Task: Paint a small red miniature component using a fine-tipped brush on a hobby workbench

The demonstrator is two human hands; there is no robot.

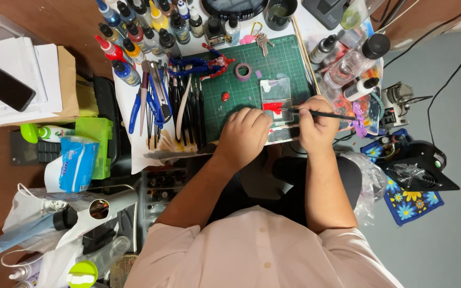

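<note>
On the green mat [252, 74], the right hand [316, 125] grips a brush [321, 114], tip in red paint on the palette [276, 101]. The left hand [244, 136] rests curled beside it; whether it holds anything, I cannot tell. A small red part [225, 96] looks painted; the figure [204, 64] lies untouched.

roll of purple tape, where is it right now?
Head view: the purple tape roll sits on the green cutting mat, just right of the red-and-blue figure.
</note>
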